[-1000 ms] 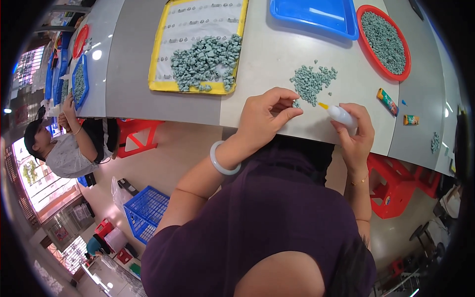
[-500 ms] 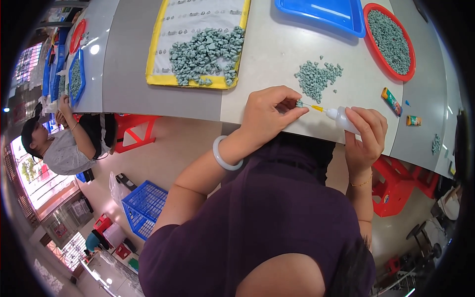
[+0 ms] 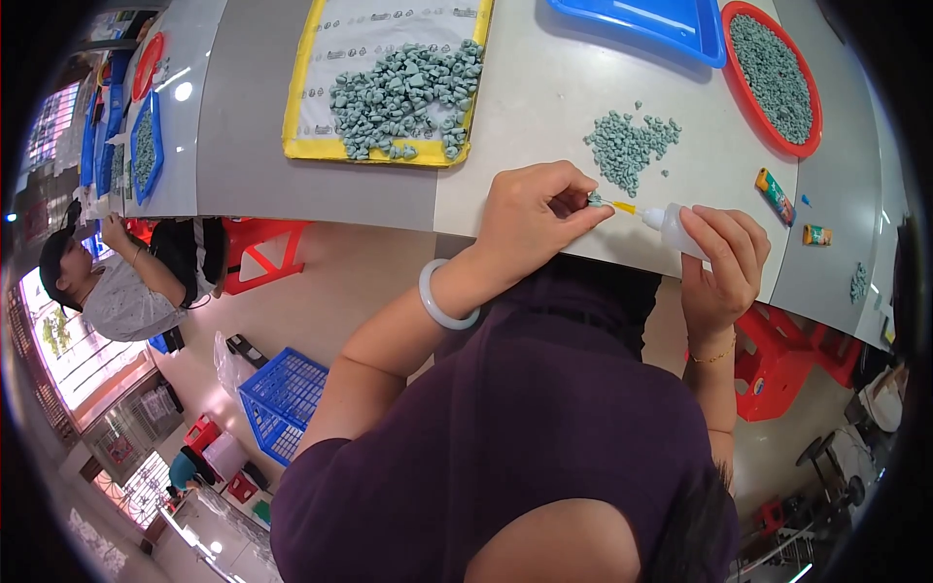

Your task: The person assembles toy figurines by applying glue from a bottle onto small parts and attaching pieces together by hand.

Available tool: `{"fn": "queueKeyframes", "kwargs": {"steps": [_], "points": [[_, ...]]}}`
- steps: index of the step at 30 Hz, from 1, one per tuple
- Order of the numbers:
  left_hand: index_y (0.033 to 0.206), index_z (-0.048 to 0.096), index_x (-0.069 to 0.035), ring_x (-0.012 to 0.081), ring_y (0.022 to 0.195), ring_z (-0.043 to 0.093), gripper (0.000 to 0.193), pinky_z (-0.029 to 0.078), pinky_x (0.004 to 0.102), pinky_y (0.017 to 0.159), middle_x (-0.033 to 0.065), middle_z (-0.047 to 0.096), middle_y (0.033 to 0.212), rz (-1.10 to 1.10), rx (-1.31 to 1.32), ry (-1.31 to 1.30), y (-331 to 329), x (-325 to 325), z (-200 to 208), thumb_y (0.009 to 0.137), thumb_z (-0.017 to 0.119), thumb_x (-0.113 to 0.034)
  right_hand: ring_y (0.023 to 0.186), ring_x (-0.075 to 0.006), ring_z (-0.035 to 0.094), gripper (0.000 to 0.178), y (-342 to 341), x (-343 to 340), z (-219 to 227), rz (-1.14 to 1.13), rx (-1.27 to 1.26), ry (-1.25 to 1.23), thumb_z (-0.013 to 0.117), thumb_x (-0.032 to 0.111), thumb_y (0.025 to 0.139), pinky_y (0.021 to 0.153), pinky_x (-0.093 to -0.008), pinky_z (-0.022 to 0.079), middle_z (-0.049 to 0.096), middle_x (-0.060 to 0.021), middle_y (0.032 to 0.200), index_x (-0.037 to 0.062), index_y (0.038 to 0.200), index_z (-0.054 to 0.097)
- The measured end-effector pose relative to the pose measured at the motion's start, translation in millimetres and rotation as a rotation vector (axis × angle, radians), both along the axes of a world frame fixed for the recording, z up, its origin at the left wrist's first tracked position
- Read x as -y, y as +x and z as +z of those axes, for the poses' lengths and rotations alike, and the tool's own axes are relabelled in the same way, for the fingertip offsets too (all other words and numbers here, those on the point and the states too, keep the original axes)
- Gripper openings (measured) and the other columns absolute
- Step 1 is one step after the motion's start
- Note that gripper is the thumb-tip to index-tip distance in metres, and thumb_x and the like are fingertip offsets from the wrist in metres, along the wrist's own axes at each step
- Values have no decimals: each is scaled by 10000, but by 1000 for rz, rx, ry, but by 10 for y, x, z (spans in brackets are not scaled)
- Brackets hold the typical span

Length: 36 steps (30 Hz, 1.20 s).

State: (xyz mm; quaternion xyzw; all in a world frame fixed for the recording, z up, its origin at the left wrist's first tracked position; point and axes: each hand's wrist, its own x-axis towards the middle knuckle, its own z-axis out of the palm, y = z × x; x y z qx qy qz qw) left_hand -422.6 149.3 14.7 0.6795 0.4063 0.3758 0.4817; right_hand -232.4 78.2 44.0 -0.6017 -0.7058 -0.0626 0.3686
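Between the thumb and forefinger of my left hand [image 3: 535, 209] is a small grey-green piece [image 3: 595, 199], partly covered by the fingertips. My right hand [image 3: 724, 257] grips a translucent squeeze bottle [image 3: 673, 228] lying almost level. Its yellow needle tip [image 3: 625, 207] points left at the piece; whether they touch is too small to tell. Just beyond my hands, a loose pile of small grey-green pieces [image 3: 627, 146] lies on the white table [image 3: 530, 107]. Larger grey-green pieces [image 3: 403, 102] are heaped on a yellow-edged board [image 3: 316, 149] to the left.
A blue tray [image 3: 646, 27] and a red round tray [image 3: 814, 146] full of tiny pieces stand at the back right. Two small printed tubes [image 3: 776, 197] lie right of my hand. Red stools [image 3: 768, 364] and a blue crate [image 3: 282, 398] are on the floor. Another person [image 3: 131, 282] sits at far left.
The view has shifted slightly. Both hands keep their grip on the piece and the squeeze bottle, with the needle tip staying close to the piece.
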Motion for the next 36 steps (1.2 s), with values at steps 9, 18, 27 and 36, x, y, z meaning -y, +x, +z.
{"fn": "queueKeyframes", "kwargs": {"steps": [9,18,27,36], "points": [[779,621,7,109,598,604,202,476,217,558,70,635,669,-16,-53,-17,-21,-7,33,664,771,-63,807,-191,562,394,11,8,-7,3,2,-18,658,-95,553,736,-288,399,632,-5,863,115,886,682],[778,619,12,107,595,599,206,474,215,557,70,631,669,-6,-54,-9,-14,-2,22,666,773,-66,818,-196,558,386,10,10,-18,-14,-7,-23,664,-92,553,746,-297,404,627,-12,865,104,885,679],[825,617,-18,126,604,624,192,509,226,546,69,622,696,5,-24,38,-6,-12,32,693,736,-89,934,-134,524,207,359,-94,-214,-217,-515,-277,629,-11,781,864,-279,399,601,-43,1006,6,977,568],[858,608,-9,169,709,648,161,531,258,650,95,629,789,-21,29,10,-18,-38,37,726,693,-43,845,-149,503,315,488,-56,-446,-142,-490,348,625,-55,766,793,-261,409,525,-82,872,-8,1031,462]]}}
